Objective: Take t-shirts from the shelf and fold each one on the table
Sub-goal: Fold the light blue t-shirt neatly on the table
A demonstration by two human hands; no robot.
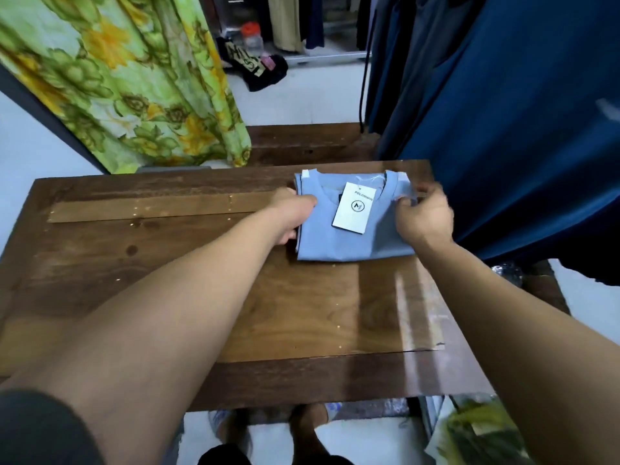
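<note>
A dark wooden surface filled the foreground. One folded light-blue t-shirt lay near its far right corner, collar pointing away, long axis running near to far, one white tag on top. Two hands, apart: the left hand gripped its left edge, the right hand pinched its right shoulder. Beyond hung one floral curtain.

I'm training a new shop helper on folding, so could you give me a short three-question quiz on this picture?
1. True or false: the blue t-shirt lies folded on the wooden table.
2. What lies on top of the shirt? A) a white tag B) a hanger C) scissors
3. Which hand pinches the shirt's right edge near the collar?

Key: 1 true. 2 A. 3 the right hand; the left hand holds the opposite edge.
</note>
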